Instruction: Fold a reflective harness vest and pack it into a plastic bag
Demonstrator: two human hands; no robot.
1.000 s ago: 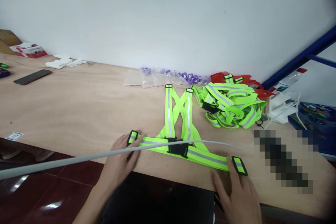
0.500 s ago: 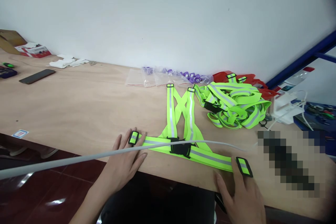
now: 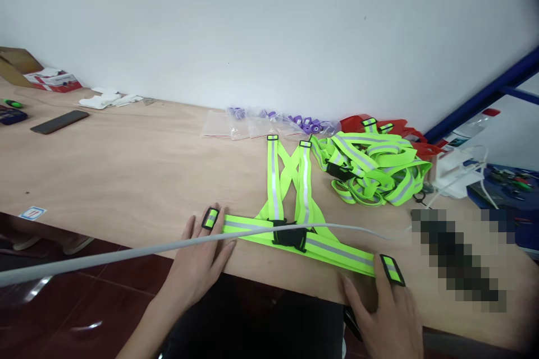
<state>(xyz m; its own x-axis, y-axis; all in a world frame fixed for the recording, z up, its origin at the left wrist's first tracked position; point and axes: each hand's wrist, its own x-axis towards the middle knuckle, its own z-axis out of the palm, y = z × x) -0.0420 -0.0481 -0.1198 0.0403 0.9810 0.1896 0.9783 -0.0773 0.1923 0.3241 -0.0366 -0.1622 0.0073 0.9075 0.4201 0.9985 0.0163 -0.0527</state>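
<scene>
A neon-green reflective vest (image 3: 306,190) of elastic straps with silver stripes is spread on the table, its shoulder straps crossing at the back. A black buckle (image 3: 289,235) joins its waist belt at the middle. My left hand (image 3: 197,258) grips the belt's left end, fingers stretched over it beside a black slider (image 3: 210,218). At the right end, my right hand (image 3: 385,308) holds the belt near another black slider (image 3: 392,270), thumb apart from the index finger. The belt runs nearly straight between both hands.
A pile of similar green straps (image 3: 379,168) lies to the right, before a red bag (image 3: 357,122). Clear plastic bags (image 3: 252,123) with purple items line the wall. A pale cable (image 3: 168,248) crosses in front of the vest. A dark flat object (image 3: 60,122) rests at left.
My left hand and the left slider have shifted slightly left, drawing the belt's end outward. My right hand stays almost in place at the other end.
</scene>
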